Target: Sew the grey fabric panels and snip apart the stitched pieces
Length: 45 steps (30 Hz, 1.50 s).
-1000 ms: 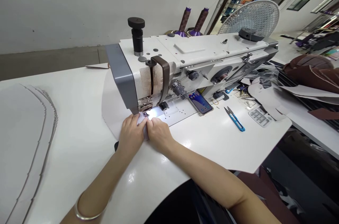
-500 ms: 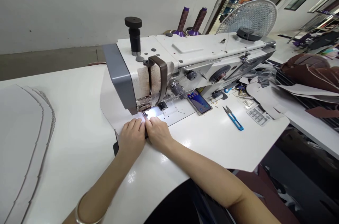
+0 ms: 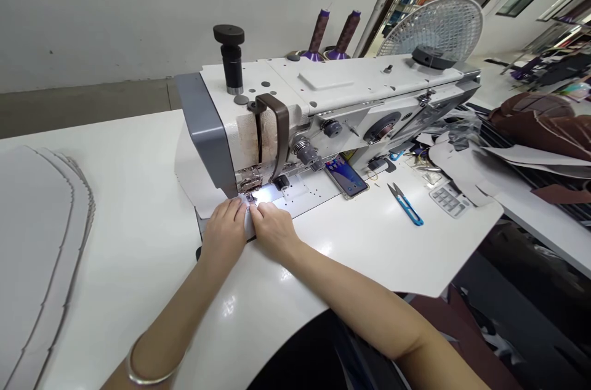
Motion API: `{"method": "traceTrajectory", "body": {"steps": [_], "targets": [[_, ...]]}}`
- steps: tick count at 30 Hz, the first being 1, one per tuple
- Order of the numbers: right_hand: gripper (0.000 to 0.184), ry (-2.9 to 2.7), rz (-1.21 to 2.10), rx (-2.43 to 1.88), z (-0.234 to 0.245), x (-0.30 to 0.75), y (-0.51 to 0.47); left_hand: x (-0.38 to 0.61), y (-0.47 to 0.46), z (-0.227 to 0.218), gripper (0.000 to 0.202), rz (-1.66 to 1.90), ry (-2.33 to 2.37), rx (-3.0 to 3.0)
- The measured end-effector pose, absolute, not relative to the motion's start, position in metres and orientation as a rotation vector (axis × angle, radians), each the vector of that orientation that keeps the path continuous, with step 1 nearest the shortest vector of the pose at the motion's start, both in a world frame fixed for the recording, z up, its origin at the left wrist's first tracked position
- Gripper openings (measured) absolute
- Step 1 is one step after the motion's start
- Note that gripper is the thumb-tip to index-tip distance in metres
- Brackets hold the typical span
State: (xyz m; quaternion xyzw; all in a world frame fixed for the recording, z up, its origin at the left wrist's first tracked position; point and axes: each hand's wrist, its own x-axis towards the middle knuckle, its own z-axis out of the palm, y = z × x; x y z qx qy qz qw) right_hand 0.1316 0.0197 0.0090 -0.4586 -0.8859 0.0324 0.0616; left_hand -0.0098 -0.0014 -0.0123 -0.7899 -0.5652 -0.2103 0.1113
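A sewing machine (image 3: 277, 119) stands before me, its lamp lighting the needle and presser foot (image 3: 252, 197). A pale panel (image 3: 187, 184), seemingly leather or fabric with its light side up, reaches from left of the machine head to the foot. My left hand (image 3: 226, 233) is closed on this panel just left of and below the foot, fingers bent and close together. Just to the right, my right hand (image 3: 274, 227) has its fingers curled and pressed down by the foot, on the panel's near edge. The fingertips' undersides and most of the seam line are hidden.
Stacked pale panels (image 3: 37, 242) lie at the left. Right of the machine are a phone (image 3: 346, 176), blue thread snips (image 3: 406, 205) and a small grey tray-like item (image 3: 450, 200). Thread cones (image 3: 318, 36) and a fan (image 3: 434, 30) stand behind. Brown pieces (image 3: 540, 122) are piled far right.
My left hand has shifted slightly left and apart from the right hand, opening a small gap between them. The panel's left part has moved slightly. My right hand is nearly still.
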Motion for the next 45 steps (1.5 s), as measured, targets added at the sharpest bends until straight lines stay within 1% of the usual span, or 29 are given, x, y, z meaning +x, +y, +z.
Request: {"method": "traceTrajectory", "body": {"steps": [9, 17, 28, 35, 40, 42, 45], "targets": [[0.018, -2.651, 0.025, -1.41, 0.0, 0.129, 0.02, -0.022, 0.009, -0.017, 0.044, -0.734, -1.756, -2.365], [0.013, -2.652, 0.016, -1.439, 0.004, 0.129, 0.02, -0.021, 0.008, -0.018, 0.042, -0.644, -1.762, -2.352], [0.013, -2.633, -0.008, -1.434, 0.001, 0.129, 0.019, -0.02, 0.005, -0.016, 0.045, -0.694, -1.775, -2.344], [0.013, -2.643, -0.01, -1.44, 0.003, 0.128, 0.019, -0.02, 0.005, -0.014, 0.044, -0.724, -1.772, -2.329], [0.012, -2.642, 0.02, -1.43, 0.003, 0.129, 0.019, -0.028, 0.002, -0.006, 0.033, -0.693, -1.922, -1.997], [0.011, -2.636, 0.035, -1.421, 0.004, 0.129, 0.019, -0.031, 0.001, -0.005, 0.032, -0.666, -1.975, -1.899], [0.011, -2.627, 0.04, -1.409, 0.005, 0.129, 0.02, -0.033, 0.003, -0.003, 0.034, -0.698, -2.006, -1.907]]}}
